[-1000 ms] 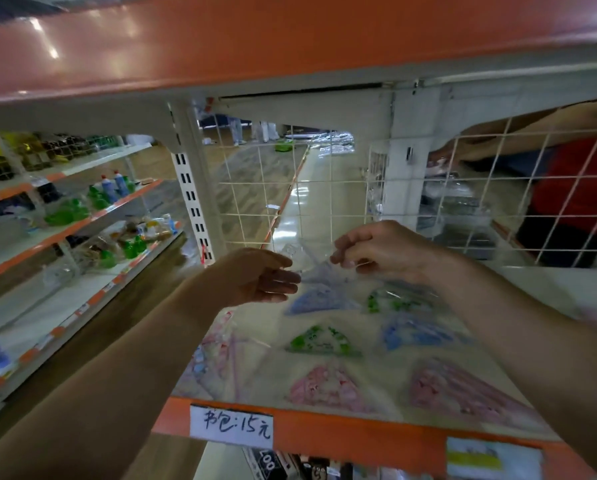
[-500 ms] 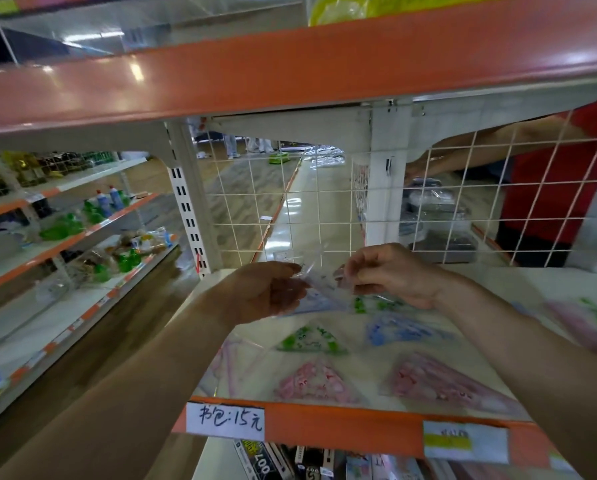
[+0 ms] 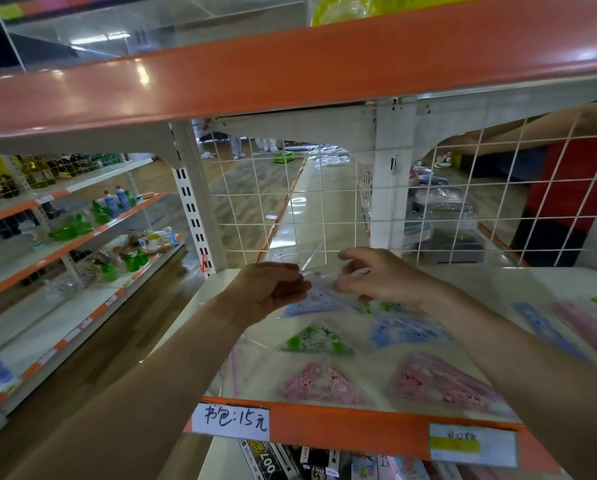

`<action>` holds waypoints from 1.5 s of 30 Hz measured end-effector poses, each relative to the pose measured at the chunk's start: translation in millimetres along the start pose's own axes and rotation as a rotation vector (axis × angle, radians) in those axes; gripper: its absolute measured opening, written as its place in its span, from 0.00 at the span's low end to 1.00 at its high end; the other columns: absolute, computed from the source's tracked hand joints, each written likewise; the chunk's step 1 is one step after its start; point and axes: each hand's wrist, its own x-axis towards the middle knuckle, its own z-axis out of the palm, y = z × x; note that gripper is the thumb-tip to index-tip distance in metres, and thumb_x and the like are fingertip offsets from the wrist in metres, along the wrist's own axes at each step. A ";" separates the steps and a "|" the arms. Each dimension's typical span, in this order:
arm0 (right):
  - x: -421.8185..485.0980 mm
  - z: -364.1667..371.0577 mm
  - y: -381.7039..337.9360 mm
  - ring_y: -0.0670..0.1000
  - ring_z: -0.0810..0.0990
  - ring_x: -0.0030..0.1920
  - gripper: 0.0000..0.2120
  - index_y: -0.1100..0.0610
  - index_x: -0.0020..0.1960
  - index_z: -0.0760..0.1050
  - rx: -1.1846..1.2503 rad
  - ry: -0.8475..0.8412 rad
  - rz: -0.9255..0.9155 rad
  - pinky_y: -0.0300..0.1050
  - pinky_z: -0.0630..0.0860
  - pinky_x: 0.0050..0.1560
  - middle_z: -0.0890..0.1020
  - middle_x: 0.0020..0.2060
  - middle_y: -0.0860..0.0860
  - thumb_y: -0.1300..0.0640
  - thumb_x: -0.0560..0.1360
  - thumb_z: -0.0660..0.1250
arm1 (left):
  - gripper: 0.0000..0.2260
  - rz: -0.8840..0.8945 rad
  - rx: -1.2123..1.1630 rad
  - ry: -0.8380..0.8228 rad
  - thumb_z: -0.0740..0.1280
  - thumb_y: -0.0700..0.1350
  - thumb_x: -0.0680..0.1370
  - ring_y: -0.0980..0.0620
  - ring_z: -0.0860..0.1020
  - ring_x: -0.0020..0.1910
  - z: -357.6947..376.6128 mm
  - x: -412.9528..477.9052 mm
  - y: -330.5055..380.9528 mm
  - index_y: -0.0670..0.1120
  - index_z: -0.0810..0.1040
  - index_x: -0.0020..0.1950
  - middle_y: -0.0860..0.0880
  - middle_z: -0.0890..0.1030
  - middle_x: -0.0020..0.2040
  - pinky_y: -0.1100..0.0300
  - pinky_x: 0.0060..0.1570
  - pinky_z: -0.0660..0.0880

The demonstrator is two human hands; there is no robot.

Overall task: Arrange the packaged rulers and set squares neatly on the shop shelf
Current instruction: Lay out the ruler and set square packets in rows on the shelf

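Hands meet at the back of the white shelf (image 3: 515, 282), just in front of the wire grid (image 3: 324, 209). The left hand (image 3: 266, 292) has its fingers curled, pinching the left edge of a clear packet (image 3: 299, 256), and the right hand (image 3: 380, 275) pinches its right side between thumb and bent fingers. The packet is held tilted above the shelf; it is too transparent to read, though it may hold a set square. Beneath lie flat packaged set squares: a blue one (image 3: 311, 303) just under the hands, a green one (image 3: 316, 341), another blue (image 3: 404, 330), and two pink ones (image 3: 319, 382) beside the orange front lip, which carries a handwritten price label (image 3: 230, 421).
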 end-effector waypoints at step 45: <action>72.3 2.5 7.3 0.44 0.81 0.36 0.06 0.58 0.52 0.79 0.085 0.084 -0.019 0.35 0.74 0.34 0.83 0.38 0.50 0.61 0.77 0.65 | 0.09 -0.044 0.178 0.137 0.57 0.35 0.80 0.48 0.78 0.40 -31.0 35.2 12.3 0.40 0.76 0.49 0.44 0.77 0.42 0.52 0.48 0.77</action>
